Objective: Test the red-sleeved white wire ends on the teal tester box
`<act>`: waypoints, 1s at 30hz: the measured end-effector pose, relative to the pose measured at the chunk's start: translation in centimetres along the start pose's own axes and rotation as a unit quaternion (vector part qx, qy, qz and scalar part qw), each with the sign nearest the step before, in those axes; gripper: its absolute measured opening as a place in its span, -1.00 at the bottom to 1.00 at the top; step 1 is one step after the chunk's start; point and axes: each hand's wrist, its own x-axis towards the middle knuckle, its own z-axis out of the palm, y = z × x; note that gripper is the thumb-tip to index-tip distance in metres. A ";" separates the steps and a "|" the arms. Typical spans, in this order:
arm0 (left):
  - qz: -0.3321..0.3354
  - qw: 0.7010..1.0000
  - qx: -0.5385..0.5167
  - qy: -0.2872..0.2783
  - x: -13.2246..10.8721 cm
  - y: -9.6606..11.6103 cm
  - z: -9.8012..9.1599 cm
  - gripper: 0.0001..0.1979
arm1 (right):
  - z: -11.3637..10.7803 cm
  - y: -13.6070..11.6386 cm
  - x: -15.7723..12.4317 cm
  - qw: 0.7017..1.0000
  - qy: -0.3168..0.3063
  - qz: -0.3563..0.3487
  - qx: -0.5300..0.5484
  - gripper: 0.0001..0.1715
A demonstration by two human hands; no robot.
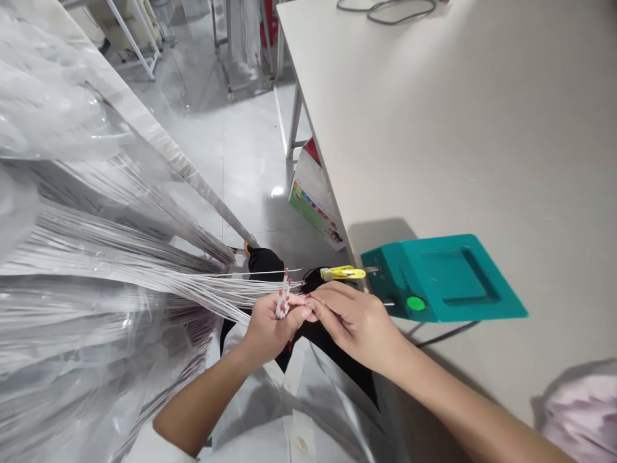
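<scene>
Several thin white red-tipped wires (283,297) are bunching in my closed left fingers (297,315); my right fingers (322,307) are pinching one strand apart, which I judge needs a delicate hold.

I see both forearms angled in twd centre, L hand (270,325) curled tight, R hand (359,321) palm-down w/ fingertips meeting L's, prob pinching.

bright, even overhead light is filling the room and glaring off the glossy floor (277,191) (one small hot spot). the teal machine (441,276) is casting a soft shadow on the worktop (457,128). straight edges are bowing near the borders; the plastic sheeting (58,116) is shimmering.
</scene>
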 end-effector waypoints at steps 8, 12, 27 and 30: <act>-0.033 0.997 -0.023 0.065 0.7 -0.2 0.7 -0.77 | -3.0 0.4 0.0 0.952 0.047 -0.128 -0.275 -0.83; -0.020 0.995 -0.058 0.085 1.6 0.5 1.3 -0.55 | -5.3 2.1 0.3 0.934 -0.013 -0.067 -0.350 -0.72; 0.017 0.997 -0.067 0.036 3.2 1.3 2.8 -0.49 | -6.2 4.4 2.2 0.941 -0.103 -0.040 -0.321 -0.78; 0.013 0.997 -0.062 0.042 3.3 1.2 3.1 -0.49 | -6.2 4.6 2.1 0.947 -0.094 -0.034 -0.304 -0.75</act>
